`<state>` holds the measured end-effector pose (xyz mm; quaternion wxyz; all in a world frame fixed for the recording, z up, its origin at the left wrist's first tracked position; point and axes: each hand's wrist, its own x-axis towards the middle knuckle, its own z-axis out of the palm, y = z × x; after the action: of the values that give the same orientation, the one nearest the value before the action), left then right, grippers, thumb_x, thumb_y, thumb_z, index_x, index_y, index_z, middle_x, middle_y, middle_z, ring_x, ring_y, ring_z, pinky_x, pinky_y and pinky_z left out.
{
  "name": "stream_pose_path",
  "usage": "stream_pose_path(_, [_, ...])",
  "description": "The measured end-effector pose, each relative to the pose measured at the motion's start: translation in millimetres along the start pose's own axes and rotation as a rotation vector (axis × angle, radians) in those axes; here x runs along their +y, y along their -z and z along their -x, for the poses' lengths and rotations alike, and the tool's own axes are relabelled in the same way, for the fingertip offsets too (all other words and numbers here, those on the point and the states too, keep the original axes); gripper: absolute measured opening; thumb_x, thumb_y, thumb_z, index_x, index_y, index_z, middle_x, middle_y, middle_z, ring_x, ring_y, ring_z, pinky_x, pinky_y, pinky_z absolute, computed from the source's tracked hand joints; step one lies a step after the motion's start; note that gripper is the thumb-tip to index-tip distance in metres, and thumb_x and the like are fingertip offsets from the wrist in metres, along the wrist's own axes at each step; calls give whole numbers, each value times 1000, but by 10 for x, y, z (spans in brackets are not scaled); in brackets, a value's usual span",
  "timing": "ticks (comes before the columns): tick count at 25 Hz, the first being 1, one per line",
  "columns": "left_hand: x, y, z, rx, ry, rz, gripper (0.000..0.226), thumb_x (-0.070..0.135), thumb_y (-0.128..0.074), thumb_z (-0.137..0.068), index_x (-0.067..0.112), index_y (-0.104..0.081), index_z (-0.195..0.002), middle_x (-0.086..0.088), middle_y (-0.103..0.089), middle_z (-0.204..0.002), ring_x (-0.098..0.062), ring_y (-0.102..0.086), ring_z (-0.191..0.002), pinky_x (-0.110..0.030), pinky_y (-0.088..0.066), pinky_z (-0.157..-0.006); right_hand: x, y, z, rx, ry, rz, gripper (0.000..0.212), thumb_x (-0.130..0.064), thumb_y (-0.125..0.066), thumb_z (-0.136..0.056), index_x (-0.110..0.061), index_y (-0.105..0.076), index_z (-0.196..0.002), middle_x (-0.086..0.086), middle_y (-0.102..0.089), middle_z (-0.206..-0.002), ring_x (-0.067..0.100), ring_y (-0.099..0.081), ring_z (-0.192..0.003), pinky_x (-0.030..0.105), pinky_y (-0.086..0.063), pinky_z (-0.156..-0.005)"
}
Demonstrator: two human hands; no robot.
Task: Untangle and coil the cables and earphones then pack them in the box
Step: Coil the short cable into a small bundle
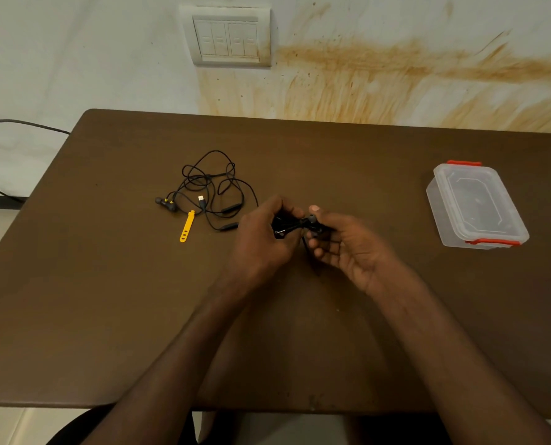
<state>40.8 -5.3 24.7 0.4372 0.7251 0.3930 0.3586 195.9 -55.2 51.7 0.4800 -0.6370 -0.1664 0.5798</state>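
Note:
Above the middle of the brown table [107, 316], my left hand [261, 236] grips a small bundle of coiled black cable [287, 224]. My right hand [348, 242] pinches the same bundle at its right end between thumb and fingers. A loose black strand hangs down between the two hands. To the left lies a tangled heap of black earphones and cable [210, 187], with dark earbuds [166, 203] at its left and a small plug in the middle. A yellow cable strap [186, 227] lies beside the heap. The clear plastic box [476, 207] stands at the right with its lid on.
The box has red clips at both ends. A stained wall with a switch plate [232, 36] rises behind the table. A dark cord [27, 124] runs along the floor at the far left. The table's near edge is just above my lap.

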Motion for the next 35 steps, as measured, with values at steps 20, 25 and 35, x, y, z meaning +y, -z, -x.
stream_pose_path(20, [-3, 63, -38, 155, 525, 590, 20, 11, -76, -91, 1, -72, -107, -19, -76, -105, -32, -74, -96, -39, -63, -86, 151, -122, 117, 199, 229, 221, 38, -54, -83, -79, -20, -75, -93, 1, -78, -93, 9, -71, -85, 18, -47, -60])
stream_pose_path(25, [-3, 35, -20, 142, 499, 579, 18, 14, -78, -90, 5, -75, -106, -15, -78, -104, -31, -74, -101, -42, -61, -91, 176, -192, 72, 210, 268, 184, 6, -22, -83, -87, -17, -81, -90, -2, -78, -82, 5, -67, -71, 18, -53, -64])
stream_pose_path(35, [27, 75, -28, 60, 576, 632, 25, 7, -73, -94, -3, -68, -116, -21, -74, -113, -27, -76, -98, -43, -64, -88, 167, -213, 91, 135, 285, 253, 15, -7, -69, -96, -18, -80, -99, 2, -77, -84, 0, -61, -61, 14, -51, -60])
